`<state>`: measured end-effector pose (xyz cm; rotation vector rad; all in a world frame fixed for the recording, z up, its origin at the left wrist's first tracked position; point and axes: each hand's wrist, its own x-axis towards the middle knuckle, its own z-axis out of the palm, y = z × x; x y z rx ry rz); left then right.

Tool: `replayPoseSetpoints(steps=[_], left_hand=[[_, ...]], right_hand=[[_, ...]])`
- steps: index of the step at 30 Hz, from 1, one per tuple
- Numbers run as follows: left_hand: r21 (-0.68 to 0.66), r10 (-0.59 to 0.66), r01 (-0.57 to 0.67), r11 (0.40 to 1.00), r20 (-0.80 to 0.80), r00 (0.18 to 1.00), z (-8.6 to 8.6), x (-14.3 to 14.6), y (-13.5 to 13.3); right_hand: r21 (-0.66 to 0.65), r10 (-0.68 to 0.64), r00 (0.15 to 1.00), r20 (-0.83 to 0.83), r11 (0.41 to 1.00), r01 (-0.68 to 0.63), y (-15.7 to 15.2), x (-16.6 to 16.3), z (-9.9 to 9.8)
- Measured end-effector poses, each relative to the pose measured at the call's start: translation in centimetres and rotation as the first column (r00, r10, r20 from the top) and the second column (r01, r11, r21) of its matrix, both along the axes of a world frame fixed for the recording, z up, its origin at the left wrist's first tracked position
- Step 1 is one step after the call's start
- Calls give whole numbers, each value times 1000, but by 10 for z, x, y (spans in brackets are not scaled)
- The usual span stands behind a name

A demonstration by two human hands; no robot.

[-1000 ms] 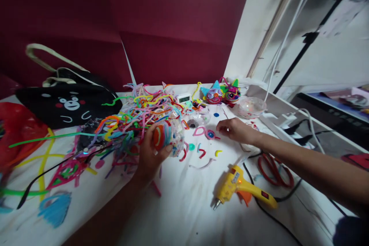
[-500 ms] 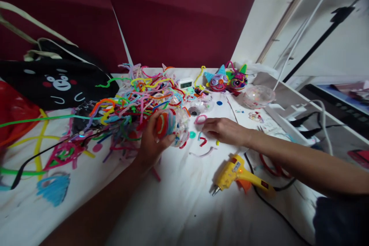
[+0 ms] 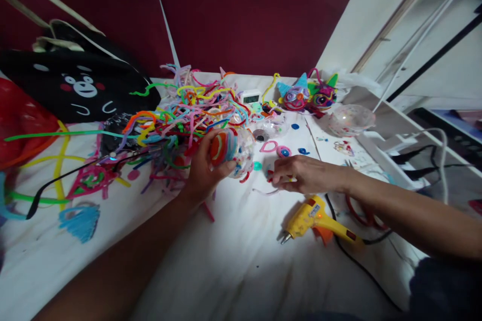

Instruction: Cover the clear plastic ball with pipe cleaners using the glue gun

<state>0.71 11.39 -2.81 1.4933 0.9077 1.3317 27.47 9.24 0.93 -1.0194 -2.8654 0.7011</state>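
Note:
My left hand (image 3: 207,163) is wrapped round a clear plastic ball (image 3: 245,150) with stripes of orange, red and blue pipe cleaner on one side. Tiny coloured bits speckle the rest of it. Low over the table, my right hand (image 3: 297,173) pinches at a short red pipe cleaner piece (image 3: 270,175), which its fingers partly cover. Around these fingertips lie a pink loop (image 3: 268,146), a pink ring with a blue centre (image 3: 284,152), a teal dot (image 3: 257,166) and a thin mauve strip (image 3: 264,192).
A yellow hot glue gun (image 3: 307,218) lies in front of my right forearm. Tangled pipe cleaners (image 3: 203,105) heap up behind my left hand. Farther back stand a small digital clock (image 3: 250,97), two decorated cat-eared balls (image 3: 296,96) and a clear bowl (image 3: 352,120). A black bag (image 3: 83,90) sits left.
My right hand has come down toward the red piece, and its fingers now partly cover it. The pink ring and blue curl behind it are uncovered. My left hand keeps holding the ball.

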Motion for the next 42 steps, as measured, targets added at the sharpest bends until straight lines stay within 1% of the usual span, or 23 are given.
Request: replayPoseSetpoints(steps=[5,7,9,10,12,13,14,16,18,20,23,28,36,39,42], left_hand=[[-12,-43,42,999,-57,997,-1,1,-1],[-18,-56,55,998,-88,995,-3,2,-2],[-9,-63,62,998,-116,991,-4,1,-2],[-1,-68,69,998,-133,989,-4,1,-2],[14,-86,90,996,-176,981,-5,1,-2],[20,-101,107,994,-201,974,-4,0,-2],[27,-113,122,992,-226,968,-3,0,-3],[51,-125,144,988,-277,953,-1,1,-4],[81,-131,164,983,-317,939,2,2,-7],[101,-141,186,977,-342,929,4,3,-9],[115,-162,215,970,-355,921,6,4,-9],[157,-175,246,957,-367,914,4,3,-7],[134,-180,253,958,-402,898,7,4,-9],[122,-180,247,961,-401,898,7,4,-10],[128,-177,244,961,-392,903,3,4,-9]], right_hand=[[-11,24,999,23,1000,-24,-10,-8,-10],[-20,47,999,22,999,-46,-13,-10,-9],[-66,55,998,-3,996,-55,-16,-9,1],[-125,36,999,-34,991,-40,-18,-8,9],[-176,23,998,-62,984,-33,-24,-5,28],[-200,6,997,-76,980,-22,-26,-3,38],[-240,-49,991,-125,971,18,-28,-2,47],[-251,-91,974,-208,967,36,-30,-1,61],[-230,-96,962,-257,973,35,-28,-2,68],[-190,-86,958,-272,981,34,-24,-4,69],[-129,-89,959,-269,990,56,-16,-7,66],[-96,-100,962,-252,992,78,-7,-5,63],[-114,-127,956,-263,988,100,-4,-5,63],[-136,-153,948,-280,984,118,-3,-8,59],[-156,-182,923,-339,978,135,-4,-12,53]])
